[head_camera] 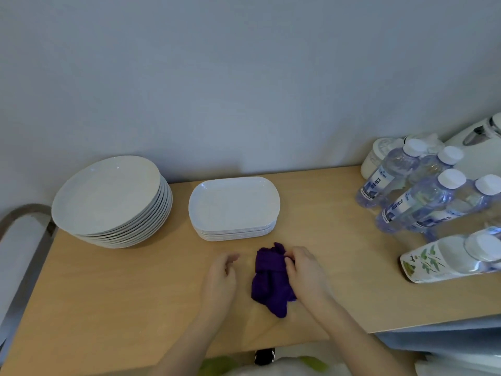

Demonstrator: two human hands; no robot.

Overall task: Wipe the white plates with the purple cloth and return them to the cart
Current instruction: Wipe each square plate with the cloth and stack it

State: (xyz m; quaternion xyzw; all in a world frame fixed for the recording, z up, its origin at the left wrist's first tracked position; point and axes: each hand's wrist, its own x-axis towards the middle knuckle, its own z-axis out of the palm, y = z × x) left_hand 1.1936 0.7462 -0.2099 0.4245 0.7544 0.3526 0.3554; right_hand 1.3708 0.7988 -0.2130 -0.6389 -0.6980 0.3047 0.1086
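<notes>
Gathering of the purple cloth (269, 280) was the step shown, ahead of any wiping. The cloth lay bunched on the worktop (122, 294), near its front edge and just in front of the stack of oblong white plates (234, 207). Its upper right edge was pinched by the curled fingers of the right hand (303, 270). The left hand (221, 275) was held just beside the cloth, apart from it, with fingers loosely curled and nothing held. A taller stack of round white plates (108, 196) stood further left, against the wall, well apart from the cloth. Water bottles (414, 194) and a flowered container (433, 261) were crowded at the right end of the worktop.

For the step to be done well, it was judged that the cloth should be drawn into a flat pad within the right palm, so that a broad face, not a knot, would meet the plate. The free left hand was judged best used to lift the top oblong plate alone by its rim, the stack beneath being left square. Loose corners were best tucked in, lest they drag across the stacks. Whether any plate had been wiped could not be told; none appeared to be out of its stack.
</notes>
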